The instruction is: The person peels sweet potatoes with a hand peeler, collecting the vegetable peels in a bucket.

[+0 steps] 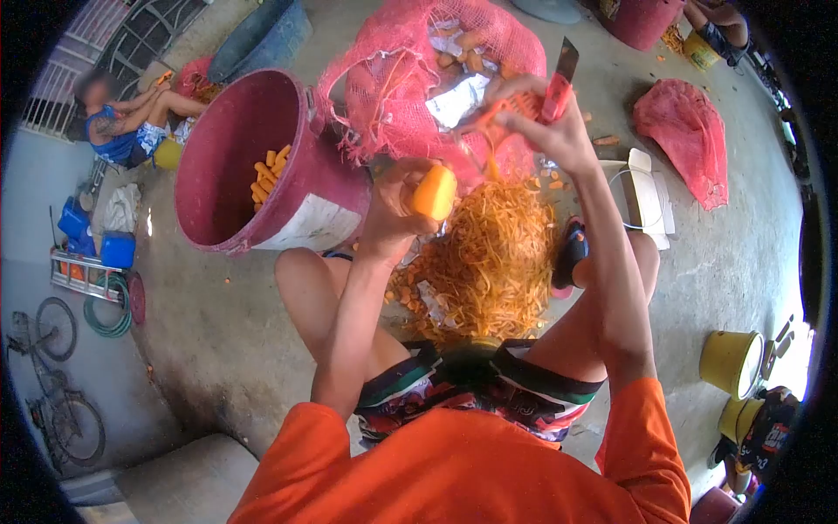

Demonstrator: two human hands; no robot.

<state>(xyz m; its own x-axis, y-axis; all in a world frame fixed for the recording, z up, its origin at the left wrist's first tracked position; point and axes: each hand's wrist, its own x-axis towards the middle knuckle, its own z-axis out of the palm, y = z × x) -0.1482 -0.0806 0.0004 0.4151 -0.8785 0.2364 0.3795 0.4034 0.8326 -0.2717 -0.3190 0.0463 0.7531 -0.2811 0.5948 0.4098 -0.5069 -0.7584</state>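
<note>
Concrete floor [218,349], peel heap [489,262]: above it, left hand [393,210] grips carrot [434,192], right hand [550,122] clenches knife [559,83]; slip risks cut.

The carrot [434,192] was a short, stubby orange piece with a smooth, pale-peeled surface, gripped at its lower end by the left hand [394,205] and tilted up toward the far right, near the middle of the scene. The peeler [559,83], red-handled with a flat grey blade pointing up and away, stood almost upright in the right hand [550,122], farther off and to the right of the carrot, apart from it. A thin orange peel strip [491,140] hung from below it.
</note>
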